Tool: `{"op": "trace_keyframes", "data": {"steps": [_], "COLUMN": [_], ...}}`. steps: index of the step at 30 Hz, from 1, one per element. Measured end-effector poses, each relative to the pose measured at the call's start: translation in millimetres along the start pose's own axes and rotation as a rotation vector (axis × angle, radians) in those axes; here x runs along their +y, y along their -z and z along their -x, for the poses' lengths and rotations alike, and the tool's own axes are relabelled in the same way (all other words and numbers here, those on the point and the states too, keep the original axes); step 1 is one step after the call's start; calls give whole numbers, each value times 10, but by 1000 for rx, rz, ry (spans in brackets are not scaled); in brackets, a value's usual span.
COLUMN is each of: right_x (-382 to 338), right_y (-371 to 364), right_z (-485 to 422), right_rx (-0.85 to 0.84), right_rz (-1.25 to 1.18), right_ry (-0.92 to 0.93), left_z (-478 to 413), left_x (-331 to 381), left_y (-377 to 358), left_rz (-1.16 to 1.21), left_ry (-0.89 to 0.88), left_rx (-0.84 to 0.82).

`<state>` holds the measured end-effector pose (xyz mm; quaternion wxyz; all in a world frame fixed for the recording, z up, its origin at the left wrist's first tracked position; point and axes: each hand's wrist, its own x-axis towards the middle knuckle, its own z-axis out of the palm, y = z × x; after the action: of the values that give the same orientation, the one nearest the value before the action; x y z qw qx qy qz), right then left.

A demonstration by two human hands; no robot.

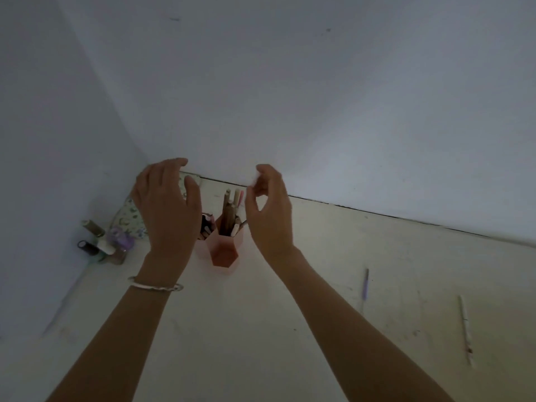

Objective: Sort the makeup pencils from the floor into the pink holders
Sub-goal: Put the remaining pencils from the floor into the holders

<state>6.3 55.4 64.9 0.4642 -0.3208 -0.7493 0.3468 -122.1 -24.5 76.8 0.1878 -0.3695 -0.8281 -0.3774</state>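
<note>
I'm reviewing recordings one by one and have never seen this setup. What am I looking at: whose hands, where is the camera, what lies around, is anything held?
No machine here: a person wears one camera on the head, looking forward and down, so both arms are their own. The left hand hovers open, holding nothing. The right hand curls its fingers toward its thumb; blur hides whether they pinch anything. Below them a pink holder full of pencils stands on the floor; a second holder is partly hidden behind the left hand. A purple pencil and a white pencil lie loose on the floor to the right. Small bottles stand at the left.
</note>
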Motion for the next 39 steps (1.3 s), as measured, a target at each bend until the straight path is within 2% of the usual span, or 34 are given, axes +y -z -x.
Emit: {"op": "trace_keyframes", "data": {"steps": [3, 7, 11, 17, 22, 25, 34, 36, 39], "right_x": [181, 338, 356, 602, 807, 879, 1086, 1169, 1359], "right_y": [-113, -73, 332, 1418, 2270, 2621, 3139, 3185, 3269], "right_z": [170, 377, 310, 374, 732, 977, 1468, 1507, 1539], "right_rx": [-143, -232, 54, 248, 363, 410, 480, 465, 430], "right_rz": [139, 375, 338, 422, 564, 599, 649, 679, 791], "right_ry": [-9, 118, 22, -120, -240, -306, -409, -457, -638], "left_z": [19, 111, 396, 1198, 1842, 2126, 2580, 2535, 2368], "left_x": [12, 131, 606, 1623, 2179, 2334, 2262, 2246, 2253], "left_y": [46, 57, -66, -552, -830, -969, -1250, -1266, -1230], "left_rz": [34, 83, 211, 345, 328, 280, -146, -112, 184], "left_ry": [12, 18, -63, -152, -242, -258, -388, -376, -205], "left_rx": [-21, -55, -107, -589, -799, -877, -1045, -1086, -1057]}}
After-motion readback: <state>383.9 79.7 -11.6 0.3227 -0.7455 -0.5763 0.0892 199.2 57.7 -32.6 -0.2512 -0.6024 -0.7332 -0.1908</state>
